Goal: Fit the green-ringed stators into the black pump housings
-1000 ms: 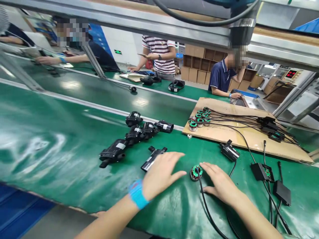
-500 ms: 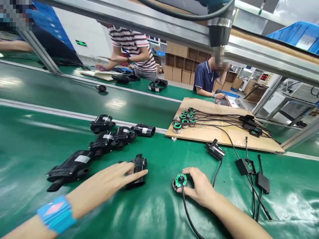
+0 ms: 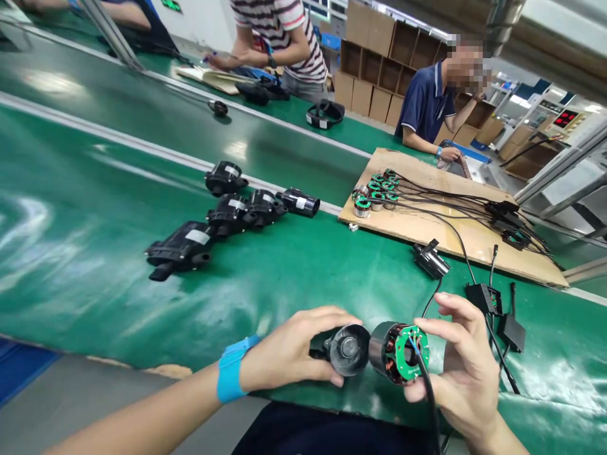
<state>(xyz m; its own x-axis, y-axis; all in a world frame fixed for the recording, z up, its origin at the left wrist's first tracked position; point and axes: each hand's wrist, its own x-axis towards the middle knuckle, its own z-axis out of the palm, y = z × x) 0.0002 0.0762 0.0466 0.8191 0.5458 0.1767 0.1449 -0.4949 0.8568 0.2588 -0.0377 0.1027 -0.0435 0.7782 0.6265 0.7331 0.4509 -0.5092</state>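
Both full above the bench (image 3: pixel 284 278), my left grip (image 3: pixel 294 347) clasps a housing (image 3: pixel 351 349) and my right grip (image 3: pixel 469 370) pinches a coil (image 3: pixel 394 352) just beside it, which a tugging cable (image 3: pixel 430 399) could tilt.

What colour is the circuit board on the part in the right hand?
Green; the circuit board shows in the head view.

Bright, whitish light is filling the workshop, seemingly from above. Glare is streaking the glossy green counter (image 3: pixel 265 272) at left and lower right, and pale reflections are glowing on the sunken strip (image 3: pixel 156 117) behind. Blur is softening the upper-right metal beam (image 3: pixel 559 44); pixelation is covering a co-worker's head (image 3: pixel 468 62).
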